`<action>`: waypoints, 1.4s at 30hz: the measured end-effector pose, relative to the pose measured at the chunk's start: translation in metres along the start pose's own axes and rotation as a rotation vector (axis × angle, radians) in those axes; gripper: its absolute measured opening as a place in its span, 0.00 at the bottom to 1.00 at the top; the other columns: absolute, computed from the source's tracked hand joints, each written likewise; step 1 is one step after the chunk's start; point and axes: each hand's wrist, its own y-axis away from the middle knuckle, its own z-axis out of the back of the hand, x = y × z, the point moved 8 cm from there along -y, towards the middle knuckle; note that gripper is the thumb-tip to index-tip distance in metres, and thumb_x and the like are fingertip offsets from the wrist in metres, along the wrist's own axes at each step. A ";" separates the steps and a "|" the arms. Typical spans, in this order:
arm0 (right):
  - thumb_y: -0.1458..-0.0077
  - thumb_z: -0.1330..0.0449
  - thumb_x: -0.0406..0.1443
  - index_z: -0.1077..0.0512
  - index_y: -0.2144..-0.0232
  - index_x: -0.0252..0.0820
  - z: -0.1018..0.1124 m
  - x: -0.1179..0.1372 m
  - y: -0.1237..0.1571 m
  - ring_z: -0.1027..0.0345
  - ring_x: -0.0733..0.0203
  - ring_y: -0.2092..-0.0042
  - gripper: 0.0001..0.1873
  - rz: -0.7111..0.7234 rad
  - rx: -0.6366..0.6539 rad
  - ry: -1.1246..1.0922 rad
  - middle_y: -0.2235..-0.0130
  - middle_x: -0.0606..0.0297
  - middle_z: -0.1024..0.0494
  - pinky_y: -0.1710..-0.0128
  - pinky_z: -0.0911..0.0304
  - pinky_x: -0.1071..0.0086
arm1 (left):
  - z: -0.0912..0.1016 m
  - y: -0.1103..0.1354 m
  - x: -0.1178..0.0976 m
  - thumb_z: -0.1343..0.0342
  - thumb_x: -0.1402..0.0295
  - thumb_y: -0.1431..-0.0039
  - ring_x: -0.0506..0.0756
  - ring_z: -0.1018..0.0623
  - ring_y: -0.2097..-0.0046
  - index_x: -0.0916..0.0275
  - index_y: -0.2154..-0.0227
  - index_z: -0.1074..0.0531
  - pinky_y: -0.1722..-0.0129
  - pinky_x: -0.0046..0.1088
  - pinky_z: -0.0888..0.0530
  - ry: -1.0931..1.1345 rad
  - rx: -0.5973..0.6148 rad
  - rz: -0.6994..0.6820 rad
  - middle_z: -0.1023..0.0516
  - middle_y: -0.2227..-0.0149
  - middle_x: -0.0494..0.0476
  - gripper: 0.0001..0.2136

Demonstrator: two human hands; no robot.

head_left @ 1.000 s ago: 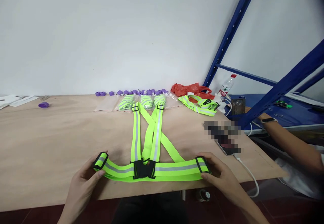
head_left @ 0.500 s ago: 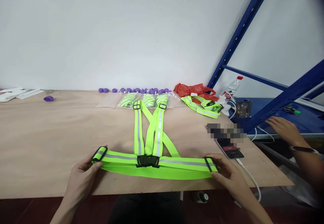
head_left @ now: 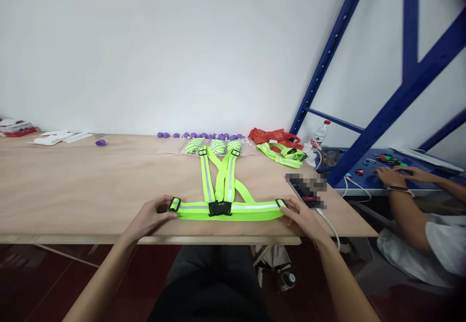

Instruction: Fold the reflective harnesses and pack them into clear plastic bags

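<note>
A neon yellow-green reflective harness [head_left: 255, 207] with silver stripes lies spread on the wooden table, its waist belt running along the front edge. The black buckle [head_left: 220, 208] at the belt's middle is fastened. Shoulder straps stretch away from me and cross, with black sliders at their far ends. My left hand [head_left: 155, 215] pinches the belt's left end at a black slider [head_left: 174, 204]. At the right end, my right hand [head_left: 299, 214] grips the belt beside the other slider [head_left: 281, 203].
Rolled harnesses in clear bags [head_left: 217, 147] lie behind, before a row of purple rolls [head_left: 214, 136]. Another harness [head_left: 280, 156], a red plastic bag [head_left: 273, 137], a bottle [head_left: 320, 134] and a charging phone [head_left: 304, 191] are at right. Past the blue frame [head_left: 378, 111], a co-worker's hands [head_left: 395, 176] work.
The camera view has tilted and pulled back, showing more floor and more of the co-worker on the right. Both hands keep hold of the belt ends, and the harness keeps its layout.
</note>
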 end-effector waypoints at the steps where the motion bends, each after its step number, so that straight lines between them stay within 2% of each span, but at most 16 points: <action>1: 0.56 0.29 0.51 0.26 0.61 0.41 0.000 0.002 0.000 0.27 0.58 0.68 0.26 0.010 -0.007 -0.005 0.60 0.59 0.21 0.79 0.33 0.71 | -0.003 0.001 -0.002 0.28 0.58 0.55 0.66 0.20 0.51 0.61 0.57 0.21 0.49 0.40 0.24 0.007 0.026 -0.024 0.17 0.53 0.63 0.22; 6: 0.58 0.29 0.52 0.27 0.58 0.43 0.002 -0.001 -0.001 0.25 0.57 0.66 0.29 0.037 -0.031 -0.056 0.57 0.58 0.20 0.77 0.31 0.72 | -0.005 0.003 -0.006 0.28 0.59 0.55 0.63 0.20 0.53 0.62 0.58 0.22 0.50 0.39 0.24 0.045 0.039 -0.109 0.17 0.55 0.62 0.21; 11: 0.59 0.28 0.52 0.24 0.59 0.43 0.004 -0.003 -0.003 0.24 0.56 0.64 0.28 0.029 -0.052 -0.048 0.56 0.57 0.19 0.75 0.30 0.72 | -0.006 0.004 -0.006 0.29 0.58 0.54 0.62 0.20 0.55 0.63 0.59 0.22 0.51 0.39 0.25 0.056 0.070 -0.116 0.18 0.57 0.61 0.21; 15: 0.60 0.27 0.49 0.23 0.55 0.44 0.002 0.000 -0.002 0.24 0.49 0.55 0.30 0.019 -0.036 0.015 0.51 0.55 0.20 0.75 0.29 0.71 | -0.008 0.005 -0.005 0.28 0.59 0.55 0.61 0.21 0.54 0.63 0.57 0.23 0.50 0.39 0.25 0.049 0.084 -0.096 0.18 0.56 0.61 0.22; 19: 0.61 0.28 0.48 0.23 0.54 0.44 0.003 -0.002 -0.001 0.28 0.41 0.44 0.31 -0.038 -0.016 0.060 0.46 0.52 0.22 0.67 0.24 0.66 | -0.007 0.005 -0.006 0.28 0.60 0.55 0.61 0.20 0.55 0.62 0.58 0.21 0.52 0.37 0.24 0.092 0.070 -0.052 0.17 0.56 0.61 0.21; 24: 0.63 0.26 0.48 0.23 0.54 0.44 0.019 -0.026 -0.009 0.31 0.36 0.41 0.32 -0.086 0.005 0.110 0.44 0.50 0.23 0.65 0.23 0.62 | -0.001 0.005 -0.004 0.28 0.64 0.56 0.63 0.20 0.56 0.60 0.59 0.19 0.54 0.36 0.23 0.122 -0.014 0.011 0.17 0.58 0.61 0.18; 27: 0.64 0.25 0.47 0.21 0.55 0.46 0.027 -0.035 -0.011 0.30 0.37 0.41 0.31 -0.096 0.012 0.143 0.45 0.53 0.21 0.56 0.23 0.59 | 0.002 0.005 -0.003 0.28 0.65 0.56 0.64 0.20 0.57 0.59 0.59 0.18 0.56 0.37 0.23 0.091 -0.071 0.063 0.16 0.59 0.61 0.17; 30: 0.63 0.25 0.45 0.20 0.55 0.48 0.024 -0.026 -0.010 0.28 0.40 0.42 0.28 -0.094 0.043 0.151 0.46 0.55 0.20 0.45 0.28 0.57 | 0.002 0.004 -0.002 0.28 0.65 0.57 0.65 0.19 0.56 0.59 0.60 0.17 0.56 0.37 0.22 0.123 -0.098 0.108 0.16 0.59 0.61 0.18; 36: 0.63 0.26 0.43 0.18 0.60 0.51 0.009 0.003 -0.014 0.24 0.39 0.47 0.23 -0.043 0.130 0.149 0.52 0.56 0.17 0.48 0.26 0.59 | -0.002 0.003 0.008 0.27 0.65 0.57 0.69 0.22 0.47 0.57 0.53 0.19 0.50 0.38 0.24 0.229 -0.160 0.144 0.19 0.49 0.63 0.24; 40: 0.63 0.26 0.46 0.19 0.62 0.51 0.015 -0.006 -0.021 0.24 0.38 0.47 0.22 0.009 0.082 0.071 0.53 0.54 0.16 0.50 0.26 0.58 | -0.011 0.003 0.004 0.27 0.62 0.59 0.70 0.21 0.47 0.59 0.56 0.18 0.51 0.38 0.23 0.355 -0.264 0.086 0.18 0.51 0.65 0.23; 42: 0.64 0.26 0.49 0.19 0.62 0.50 0.017 -0.016 -0.023 0.25 0.37 0.46 0.24 0.031 0.015 -0.002 0.52 0.52 0.17 0.50 0.26 0.56 | -0.020 0.003 0.001 0.26 0.60 0.60 0.70 0.22 0.46 0.60 0.58 0.18 0.49 0.39 0.24 0.468 -0.325 0.046 0.18 0.51 0.67 0.23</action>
